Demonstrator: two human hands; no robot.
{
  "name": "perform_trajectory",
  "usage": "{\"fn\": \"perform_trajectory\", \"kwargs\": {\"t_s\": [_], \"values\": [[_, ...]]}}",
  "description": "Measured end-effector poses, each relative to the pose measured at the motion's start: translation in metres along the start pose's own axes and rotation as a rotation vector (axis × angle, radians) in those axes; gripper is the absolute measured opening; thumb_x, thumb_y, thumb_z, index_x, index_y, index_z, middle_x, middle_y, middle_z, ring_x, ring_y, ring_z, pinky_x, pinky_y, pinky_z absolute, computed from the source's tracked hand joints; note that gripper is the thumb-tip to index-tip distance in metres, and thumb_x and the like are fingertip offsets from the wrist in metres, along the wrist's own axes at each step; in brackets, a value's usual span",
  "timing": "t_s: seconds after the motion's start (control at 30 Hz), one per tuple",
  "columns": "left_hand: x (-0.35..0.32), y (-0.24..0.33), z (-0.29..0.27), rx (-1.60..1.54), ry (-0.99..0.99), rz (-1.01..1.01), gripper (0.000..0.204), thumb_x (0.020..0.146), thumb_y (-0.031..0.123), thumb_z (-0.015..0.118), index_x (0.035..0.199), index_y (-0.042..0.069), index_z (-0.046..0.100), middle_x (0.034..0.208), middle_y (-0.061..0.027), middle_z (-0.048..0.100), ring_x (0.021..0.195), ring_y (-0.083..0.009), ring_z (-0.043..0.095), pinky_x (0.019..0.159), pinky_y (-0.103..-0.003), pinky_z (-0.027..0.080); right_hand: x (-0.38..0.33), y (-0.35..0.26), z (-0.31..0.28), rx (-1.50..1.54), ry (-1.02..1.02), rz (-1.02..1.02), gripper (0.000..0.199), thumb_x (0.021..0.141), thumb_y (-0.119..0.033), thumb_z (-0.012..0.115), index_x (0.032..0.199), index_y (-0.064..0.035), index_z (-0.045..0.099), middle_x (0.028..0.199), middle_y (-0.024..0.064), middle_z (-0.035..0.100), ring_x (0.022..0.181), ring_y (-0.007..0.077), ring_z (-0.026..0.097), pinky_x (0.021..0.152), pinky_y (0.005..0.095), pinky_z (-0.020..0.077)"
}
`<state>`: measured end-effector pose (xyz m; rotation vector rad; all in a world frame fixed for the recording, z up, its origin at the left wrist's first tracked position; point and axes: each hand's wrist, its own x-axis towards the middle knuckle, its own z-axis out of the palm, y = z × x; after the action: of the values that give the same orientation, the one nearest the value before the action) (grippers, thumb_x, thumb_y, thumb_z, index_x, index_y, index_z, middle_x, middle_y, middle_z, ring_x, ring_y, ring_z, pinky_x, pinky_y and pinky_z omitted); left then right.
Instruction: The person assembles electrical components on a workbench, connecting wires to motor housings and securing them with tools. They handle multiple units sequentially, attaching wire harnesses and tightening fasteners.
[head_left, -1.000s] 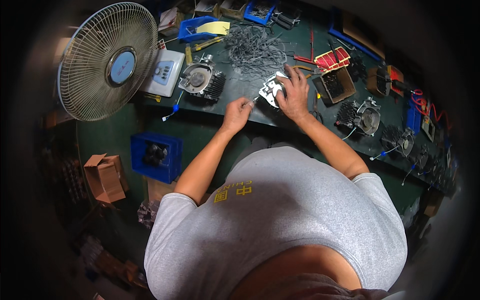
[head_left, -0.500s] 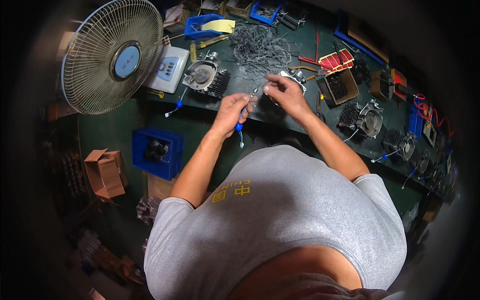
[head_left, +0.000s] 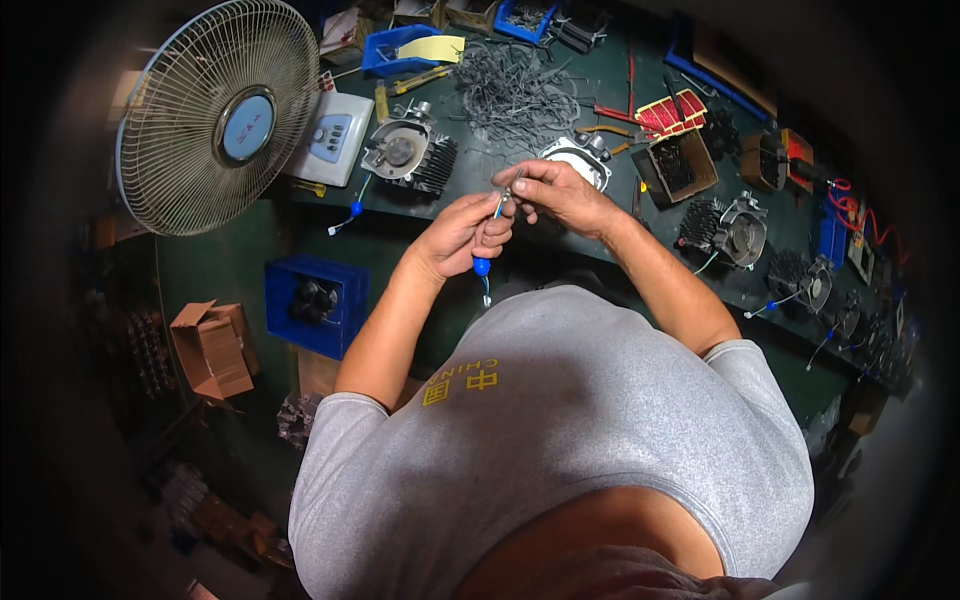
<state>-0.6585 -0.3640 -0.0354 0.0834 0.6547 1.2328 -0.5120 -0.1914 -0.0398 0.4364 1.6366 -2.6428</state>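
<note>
Since the earlier frame both hands had lifted off the counter [head_left: 590, 80] and come together above its near edge. The left hand [head_left: 462, 235] was closed around a thin wire [head_left: 484, 268] with one blue connector, which hung just below the fingers; the right hand [head_left: 552, 193] pinched the wire's upper end between thumb and fingertips. What sat at that pinched end was too small to make out.

One table fan [head_left: 218, 115] stood at the counter's left end, beside one white control box [head_left: 333, 138]. One finned motor [head_left: 408, 160] lay near the near edge, left of the hands, and at least three more such motors [head_left: 728, 228] ran along the right side, the farthest blurred by the lens rim. One tangle of grey wires [head_left: 520, 92] lay toward the far edge. One round white part [head_left: 578, 160] was half hidden behind the right hand. On the floor sat one blue crate [head_left: 315, 305] and one open cardboard box [head_left: 212, 345].
</note>
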Motion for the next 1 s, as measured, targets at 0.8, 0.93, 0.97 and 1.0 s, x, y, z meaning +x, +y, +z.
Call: {"fn": "perform_trajectory", "kwargs": {"t_s": [0.8, 0.93, 0.97, 1.0], "values": [[-0.005, 0.003, 0.022, 0.373, 0.212, 0.161, 0.033, 0.103, 0.034, 0.064, 0.098, 0.002, 0.066, 0.069, 0.0022, 0.055, 0.055, -0.0060, 0.047, 0.049, -0.021, 0.040, -0.004, 0.002, 0.016, -0.047, 0.116, -0.093, 0.026, 0.102, -0.024, 0.067, 0.109, 0.0008, 0.071, 0.082, -0.0008, 0.064, 0.071, 0.0063, 0.055, 0.064, 0.0222, 0.0479], [-0.005, 0.002, 0.019, 0.449, 0.240, 0.164, 0.039, 0.106, 0.036, 0.059, 0.105, -0.002, 0.068, 0.070, 0.0017, 0.057, 0.057, -0.0065, 0.049, 0.050, -0.021, 0.042, -0.003, 0.004, 0.016, -0.025, 0.115, -0.075, 0.026, 0.103, -0.024, 0.066, 0.110, 0.0003, 0.071, 0.082, -0.0010, 0.064, 0.070, 0.0066, 0.054, 0.064, 0.0223, 0.0477], [-0.005, 0.002, 0.020, 0.371, 0.232, 0.145, 0.040, 0.106, 0.036, 0.057, 0.106, -0.002, 0.068, 0.071, 0.0016, 0.057, 0.057, -0.0065, 0.050, 0.051, -0.021, 0.042, -0.002, 0.005, 0.015, -0.004, 0.100, -0.068, 0.027, 0.103, -0.024, 0.065, 0.111, 0.0005, 0.071, 0.082, -0.0008, 0.064, 0.070, 0.0068, 0.054, 0.065, 0.0224, 0.0478], [-0.005, 0.003, 0.027, 0.294, 0.222, 0.126, 0.040, 0.107, 0.036, 0.056, 0.107, -0.002, 0.068, 0.072, 0.0016, 0.057, 0.058, -0.0066, 0.050, 0.051, -0.021, 0.042, -0.002, 0.004, 0.014, 0.016, 0.086, -0.061, 0.027, 0.104, -0.024, 0.064, 0.112, 0.0006, 0.070, 0.083, -0.0006, 0.064, 0.071, 0.0069, 0.054, 0.065, 0.0225, 0.0479]]}}
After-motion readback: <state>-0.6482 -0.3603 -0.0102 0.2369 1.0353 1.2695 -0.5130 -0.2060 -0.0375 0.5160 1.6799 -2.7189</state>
